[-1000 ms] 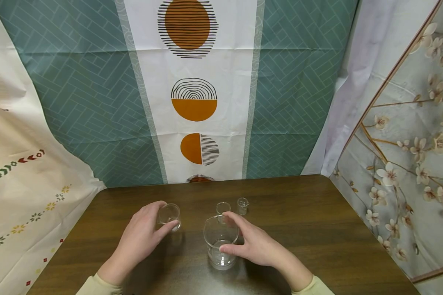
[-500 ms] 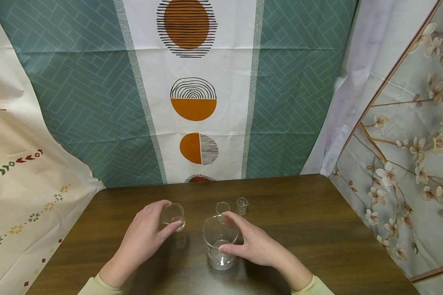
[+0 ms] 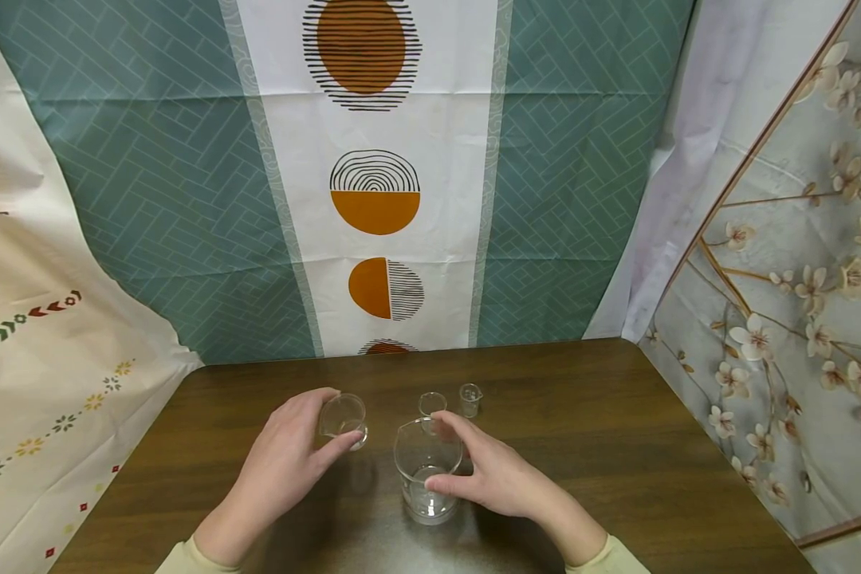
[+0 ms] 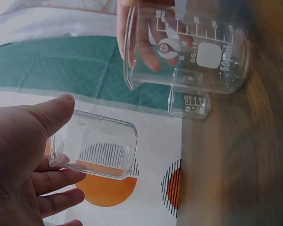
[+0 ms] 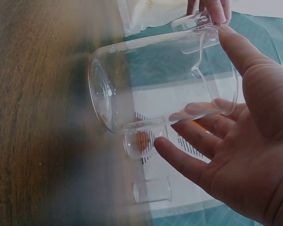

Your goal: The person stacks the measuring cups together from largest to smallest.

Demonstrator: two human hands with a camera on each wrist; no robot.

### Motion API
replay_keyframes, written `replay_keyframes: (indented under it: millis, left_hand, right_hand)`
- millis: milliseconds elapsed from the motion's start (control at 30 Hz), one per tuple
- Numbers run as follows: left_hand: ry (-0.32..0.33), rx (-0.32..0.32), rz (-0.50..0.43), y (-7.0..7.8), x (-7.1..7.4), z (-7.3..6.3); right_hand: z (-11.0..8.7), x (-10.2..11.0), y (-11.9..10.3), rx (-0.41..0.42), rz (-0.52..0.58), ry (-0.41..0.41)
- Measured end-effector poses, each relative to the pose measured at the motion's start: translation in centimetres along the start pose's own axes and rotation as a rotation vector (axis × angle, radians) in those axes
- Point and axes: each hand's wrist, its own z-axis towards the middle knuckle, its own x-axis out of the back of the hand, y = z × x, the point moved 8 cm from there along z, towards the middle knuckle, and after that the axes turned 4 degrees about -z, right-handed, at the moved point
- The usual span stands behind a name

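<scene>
In the head view my left hand (image 3: pixel 283 454) holds a small glass beaker (image 3: pixel 344 416) between thumb and fingers. The left wrist view shows this beaker (image 4: pixel 106 146) raised off the table. My right hand (image 3: pixel 498 474) grips the upper part of a large clear beaker (image 3: pixel 419 486) that stands upright on the table. White graduations and a 500 mark show on the large beaker (image 4: pixel 203 52) in the left wrist view. Both beakers look transparent, with no coloured contents visible.
Behind the large beaker stands a smaller beaker (image 3: pixel 433 399), partly hidden by it. A tiny beaker (image 3: pixel 470 401) stands to its right. The brown wooden table (image 3: pixel 581 422) ends at a green and white patterned curtain (image 3: pixel 560 239). Flowered cloth (image 3: pixel 782 383) hangs at the right.
My left hand has carried the small beaker a little to the right, closer to the large beaker. The right hand and the large beaker have stayed in place.
</scene>
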Motion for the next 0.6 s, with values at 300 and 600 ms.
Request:
replay_keyframes:
  millis: [300,600]
  left_hand:
    - [0.011,-0.037,-0.009,1.2,0.2,0.1]
    - [0.012,-0.052,-0.019,2.1,0.2,0.2]
  right_hand:
    - [0.0,0.0,-0.1,-0.001,0.004,-0.006]
    - [-0.1,0.0,-0.1,0.001,0.008,-0.007]
